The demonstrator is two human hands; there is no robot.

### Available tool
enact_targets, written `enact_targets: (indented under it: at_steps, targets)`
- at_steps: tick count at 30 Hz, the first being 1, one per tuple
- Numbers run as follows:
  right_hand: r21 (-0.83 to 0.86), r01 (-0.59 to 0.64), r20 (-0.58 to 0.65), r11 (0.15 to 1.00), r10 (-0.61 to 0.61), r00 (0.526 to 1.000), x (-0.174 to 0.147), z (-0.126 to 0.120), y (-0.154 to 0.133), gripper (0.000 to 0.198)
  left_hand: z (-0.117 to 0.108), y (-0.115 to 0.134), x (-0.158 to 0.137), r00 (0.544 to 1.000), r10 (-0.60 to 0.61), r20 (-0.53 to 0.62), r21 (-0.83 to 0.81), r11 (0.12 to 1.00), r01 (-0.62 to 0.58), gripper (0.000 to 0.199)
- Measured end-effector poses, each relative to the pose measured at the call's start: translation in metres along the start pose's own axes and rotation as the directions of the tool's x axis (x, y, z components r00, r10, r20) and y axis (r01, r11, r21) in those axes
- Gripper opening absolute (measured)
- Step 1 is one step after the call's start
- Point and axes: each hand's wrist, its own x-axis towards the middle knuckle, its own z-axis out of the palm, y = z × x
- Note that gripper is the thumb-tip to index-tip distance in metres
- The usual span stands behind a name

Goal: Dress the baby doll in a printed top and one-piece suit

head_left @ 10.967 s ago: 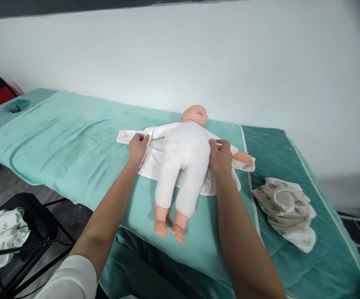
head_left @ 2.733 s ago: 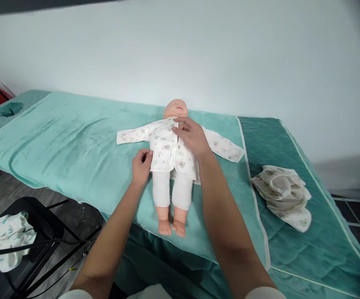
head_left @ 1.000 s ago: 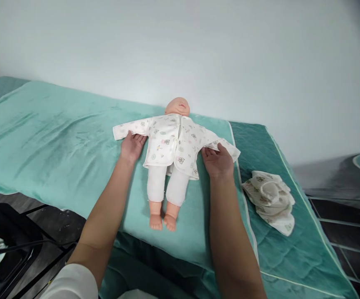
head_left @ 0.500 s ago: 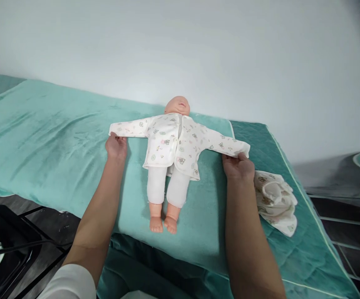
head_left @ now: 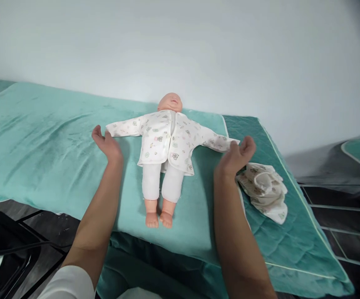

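A baby doll [head_left: 171, 101] lies on its back on a light green cover, its arms inside the spread sleeves of a white printed jacket [head_left: 158, 141]. The jacket's front edges meet near the chest and part lower down. White covers the doll's upper legs; its feet are bare. My left hand [head_left: 108, 145] is beside the cuff at the left, thumb close to it, fingers bent and apart, holding nothing. At the other cuff, my right hand [head_left: 235, 158] has its thumb and bent fingers apart and partly hides the sleeve end.
A crumpled printed white garment [head_left: 263, 189] lies on the dark green quilted bedding [head_left: 298, 236] to the right. The light green cover [head_left: 58, 153] stretches left along a white wall. A black chair [head_left: 8, 249] with printed cloth stands at lower left.
Both hands have come off the sleeve ends, the left moving outward and the right turning with its fingers raised. The view has shifted slightly; the doll lies as before.
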Motion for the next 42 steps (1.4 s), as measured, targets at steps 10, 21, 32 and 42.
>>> enact_targets:
  at_steps: [10,21,32,42]
  targets:
    - [-0.024,0.292,0.694,0.956,-0.194,0.693,-0.117,0.03,-0.049,0.041,-0.01,0.041,-0.07,0.824,0.09,0.559,0.049,0.989,-0.141,0.017]
    - [-0.293,0.34,0.605,0.893,-0.102,0.79,-0.147,-0.035,-0.041,0.048,-0.073,0.044,-0.106,0.64,0.006,0.769,0.321,0.862,-0.393,0.042]
    - [-0.571,0.376,0.476,0.73,-0.078,0.876,-0.133,-0.031,-0.032,0.029,-0.076,0.041,-0.109,0.693,0.079,0.716,0.398,0.77,-0.499,0.009]
    - [-0.304,0.623,0.65,0.721,-0.32,0.689,-0.141,-0.021,-0.041,0.035,-0.067,0.054,-0.115,0.629,0.265,0.731,0.13,0.85,-0.51,0.022]
